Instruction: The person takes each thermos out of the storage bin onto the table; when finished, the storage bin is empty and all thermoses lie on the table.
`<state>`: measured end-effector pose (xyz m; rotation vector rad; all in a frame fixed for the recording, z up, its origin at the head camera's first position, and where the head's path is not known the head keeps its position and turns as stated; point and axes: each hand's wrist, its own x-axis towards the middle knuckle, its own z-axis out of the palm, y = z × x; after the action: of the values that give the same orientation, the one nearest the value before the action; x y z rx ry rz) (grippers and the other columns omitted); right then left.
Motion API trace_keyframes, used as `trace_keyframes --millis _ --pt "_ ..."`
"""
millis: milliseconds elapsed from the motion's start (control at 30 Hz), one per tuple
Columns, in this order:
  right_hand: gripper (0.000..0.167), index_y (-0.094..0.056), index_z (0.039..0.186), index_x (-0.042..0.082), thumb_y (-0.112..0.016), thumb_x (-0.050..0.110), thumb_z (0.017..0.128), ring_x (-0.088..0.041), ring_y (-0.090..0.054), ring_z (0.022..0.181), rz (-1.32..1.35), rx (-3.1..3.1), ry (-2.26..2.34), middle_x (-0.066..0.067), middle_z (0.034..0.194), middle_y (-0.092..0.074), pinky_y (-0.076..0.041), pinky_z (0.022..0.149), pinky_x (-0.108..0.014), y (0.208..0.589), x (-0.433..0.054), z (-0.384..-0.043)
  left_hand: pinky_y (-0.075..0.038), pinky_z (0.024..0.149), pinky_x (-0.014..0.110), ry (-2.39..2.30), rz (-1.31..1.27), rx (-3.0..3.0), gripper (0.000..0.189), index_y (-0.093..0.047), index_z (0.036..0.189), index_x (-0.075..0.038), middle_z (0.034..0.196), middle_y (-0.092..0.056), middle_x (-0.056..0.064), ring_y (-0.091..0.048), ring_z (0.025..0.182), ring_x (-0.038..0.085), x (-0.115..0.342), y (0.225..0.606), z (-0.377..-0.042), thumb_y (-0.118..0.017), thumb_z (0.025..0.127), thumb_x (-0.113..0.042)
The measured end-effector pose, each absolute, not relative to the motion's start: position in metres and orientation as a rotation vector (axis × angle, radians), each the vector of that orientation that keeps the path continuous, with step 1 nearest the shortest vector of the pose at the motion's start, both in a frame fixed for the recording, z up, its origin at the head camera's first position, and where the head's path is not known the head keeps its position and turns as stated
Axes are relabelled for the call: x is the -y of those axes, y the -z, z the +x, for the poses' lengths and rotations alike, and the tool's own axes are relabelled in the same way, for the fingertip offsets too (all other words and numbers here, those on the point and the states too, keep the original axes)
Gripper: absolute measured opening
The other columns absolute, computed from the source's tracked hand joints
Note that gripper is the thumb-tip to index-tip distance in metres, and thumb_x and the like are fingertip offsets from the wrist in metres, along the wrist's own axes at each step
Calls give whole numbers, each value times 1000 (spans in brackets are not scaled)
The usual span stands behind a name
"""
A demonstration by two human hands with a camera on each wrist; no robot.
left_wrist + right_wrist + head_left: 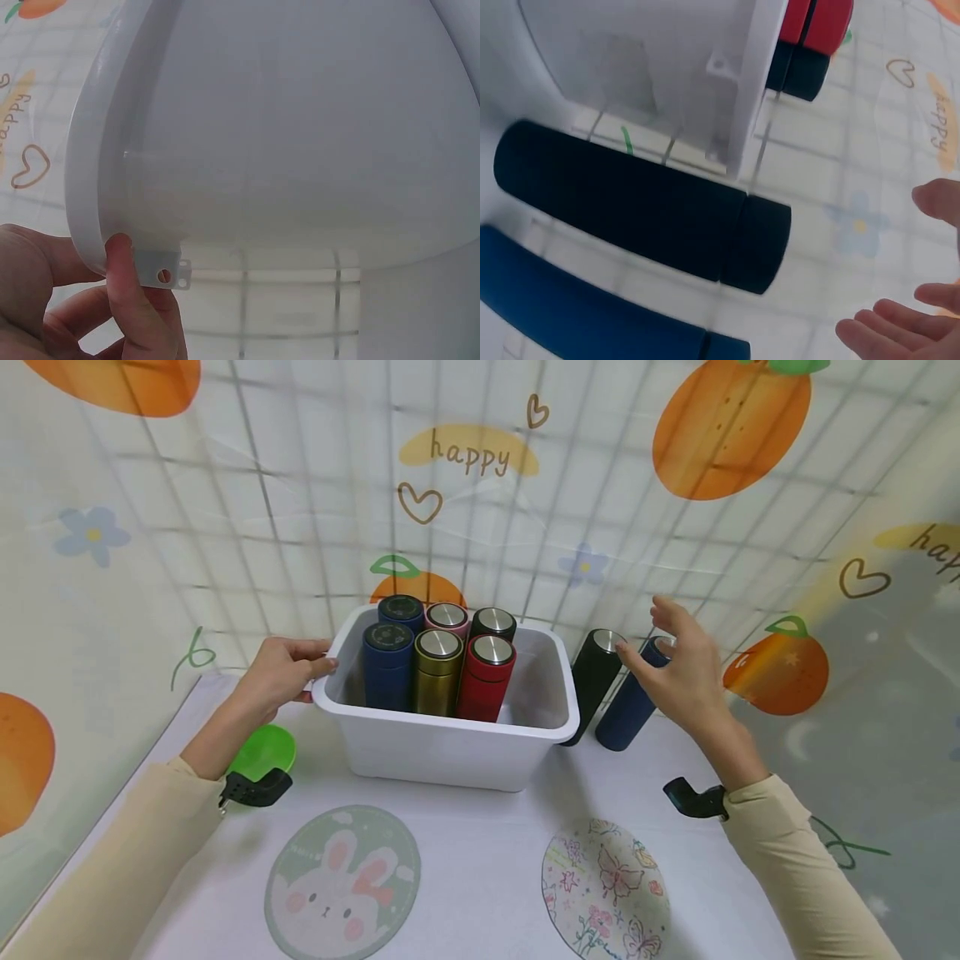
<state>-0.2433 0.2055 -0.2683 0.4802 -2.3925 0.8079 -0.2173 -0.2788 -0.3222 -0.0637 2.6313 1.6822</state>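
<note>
Head view: a white bin [442, 752] is set toward the back edge of a white-covered table [465, 852]. Its left end is pinched at the rim between the thumb and fingers of the left hand [283, 670], probably so that it is kept from sliding.

Inside, two rows are stood close together, apparently for mutual support: at the back, a back blue bottle [401, 610], a pink bottle [447, 615] and an inner black bottle [492, 622]; in front, a front blue bottle [387, 672], a gold bottle [436, 685] and a red bottle [484, 687]. Room is left at the bin's right end.

Toward the table's back right corner, just beyond the bin, an outer black bottle [591, 685] and an outer blue bottle [627, 710] are stood, seemingly kept within easy reach. Near their caps the right hand [686, 672] is held with thumb and fingers spread, a shape suited to a cap's width; in the right wrist view, no bottle is touched by it.

By the table's left edge, a green bowl [262, 750] is partly hidden.
</note>
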Motion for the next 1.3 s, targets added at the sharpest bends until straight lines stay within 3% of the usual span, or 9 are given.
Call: trace_keyframes --millis 267,567,900,1300 --pt "74 -44 149 5 -78 30 88 -32 -53 128 478 2466 -968 -18 141 -54 -51 94 -48 277 -191 -240 -59 65 31 -1681 -67 -2644 46 -54 142 2 130 -60 26 -66 92 17 280 323 -219 -61 99 -14" --pt "70 -45 147 2 -79 21 88 -34 -54 127 552 2436 -1077 -21 138 -55 -52 94 -49 285 -175 -239 -59 65 31 -1695 -66 -2638 45 -55 141 1 129 -61 26 -66 89 16 279 323 -219 -61 99 -13" --pt "69 -46 147 5 -78 26 89 -31 -52 129 580 2482 -1030 -15 143 -53 -52 94 -47 293 -158 -236 -59 67 30 -1685 -55 -2632 46 -54 143 0 135 -58 23 -64 100 25 279 323 -218 -60 100 -14" --pt "63 -52 141 4 -80 22 88 -30 -54 127 661 2459 -1105 -13 141 -54 -53 92 -48 302 -137 -237 -58 66 29 -1695 -51 -2630 45 -54 142 1 143 -52 19 -64 98 21 280 325 -217 -60 99 -14"
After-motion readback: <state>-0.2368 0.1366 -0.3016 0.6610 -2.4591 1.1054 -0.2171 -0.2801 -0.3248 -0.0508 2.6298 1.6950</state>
